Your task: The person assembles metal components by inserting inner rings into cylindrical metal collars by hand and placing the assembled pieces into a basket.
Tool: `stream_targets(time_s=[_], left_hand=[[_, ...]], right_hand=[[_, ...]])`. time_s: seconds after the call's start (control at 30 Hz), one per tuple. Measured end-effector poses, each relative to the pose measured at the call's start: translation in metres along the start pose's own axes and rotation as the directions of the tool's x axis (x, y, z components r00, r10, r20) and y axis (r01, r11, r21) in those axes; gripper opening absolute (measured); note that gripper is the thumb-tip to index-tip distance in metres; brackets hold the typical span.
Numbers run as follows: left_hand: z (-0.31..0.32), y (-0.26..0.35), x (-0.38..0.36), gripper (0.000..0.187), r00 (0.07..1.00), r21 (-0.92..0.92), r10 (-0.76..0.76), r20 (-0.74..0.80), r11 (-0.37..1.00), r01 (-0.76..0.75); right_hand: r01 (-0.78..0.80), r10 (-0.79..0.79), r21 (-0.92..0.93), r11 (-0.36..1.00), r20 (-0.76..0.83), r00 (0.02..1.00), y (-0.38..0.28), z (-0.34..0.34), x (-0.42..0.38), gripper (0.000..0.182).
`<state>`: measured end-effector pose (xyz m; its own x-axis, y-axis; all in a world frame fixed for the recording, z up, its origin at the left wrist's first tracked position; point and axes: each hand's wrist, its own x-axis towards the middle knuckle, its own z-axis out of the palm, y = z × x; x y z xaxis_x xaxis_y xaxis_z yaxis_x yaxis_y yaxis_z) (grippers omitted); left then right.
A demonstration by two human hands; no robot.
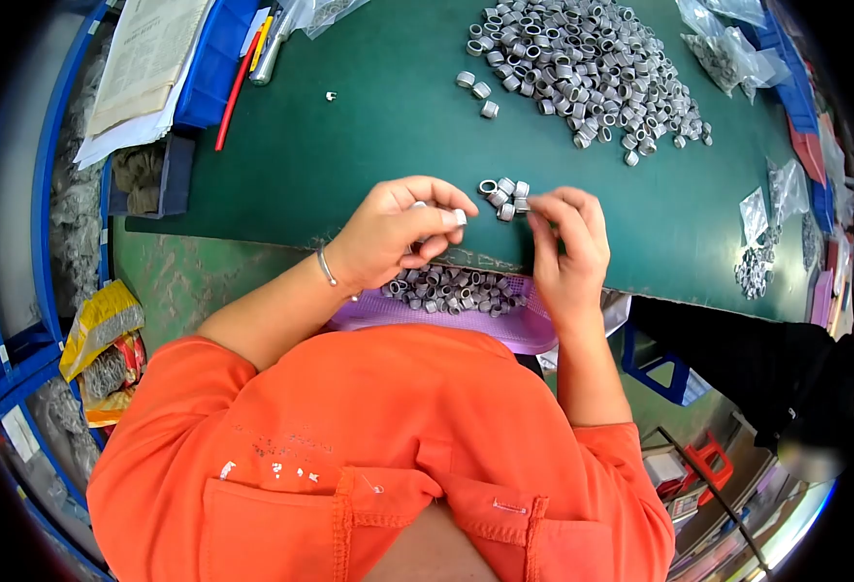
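Observation:
My left hand (pixel 402 223) is closed, with a small grey metal ring (pixel 461 217) pinched at the thumb and fingertip. Part of another ring shows behind its fingers; the curled palm hides what else may be there. My right hand (pixel 567 233) is at the right side of a small cluster of rings (pixel 505 198) on the table. Its index fingertip is at the edge of the nearest ring, and the thumb is a little apart below it. Under the table edge, a purple basket (pixel 540 333) in front of my body contains many similar rings.
A large heap of rings (pixel 582 73) covers the far part of the green table (pixel 349 145). Pens (pixel 238 92), a blue tray (pixel 215 68) and papers lie at the left. Plastic bags (pixel 788 189) and more small parts (pixel 757 270) are at the right edge.

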<state>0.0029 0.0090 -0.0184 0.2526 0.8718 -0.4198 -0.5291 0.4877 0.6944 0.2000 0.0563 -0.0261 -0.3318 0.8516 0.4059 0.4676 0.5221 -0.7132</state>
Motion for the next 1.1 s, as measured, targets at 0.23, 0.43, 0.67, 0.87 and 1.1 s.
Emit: stream_targets(time_s=[0.23,0.43,0.67,0.87,1.1], left_hand=[[-0.005,-0.002,-0.002,0.01,0.997,-0.016,0.07,-0.007,0.997,-0.071],[-0.012,-0.006,0.002,0.008,0.993,-0.226,0.117,0.013,0.968,-0.111],[-0.021,-0.006,-0.003,0.005,0.984,-0.326,0.18,0.016,0.931,-0.165],[-0.022,-0.008,-0.003,0.005,0.974,-0.329,0.224,0.022,0.922,-0.205],[-0.021,-0.008,-0.002,0.005,0.97,-0.292,0.242,0.021,0.93,-0.226]], right_hand=[[-0.057,0.062,-0.039,0.998,0.127,0.99,0.006,0.001,0.003,0.018],[-0.232,0.206,0.214,0.949,0.138,0.969,0.007,-0.004,-0.004,0.024],[-0.506,0.494,0.78,0.368,0.296,0.817,0.003,-0.011,-0.009,0.025],[-0.593,0.414,0.805,-0.018,0.546,0.728,0.007,-0.01,-0.013,0.021],[-0.601,0.375,0.796,-0.079,0.582,0.722,0.007,-0.01,-0.014,0.02]])
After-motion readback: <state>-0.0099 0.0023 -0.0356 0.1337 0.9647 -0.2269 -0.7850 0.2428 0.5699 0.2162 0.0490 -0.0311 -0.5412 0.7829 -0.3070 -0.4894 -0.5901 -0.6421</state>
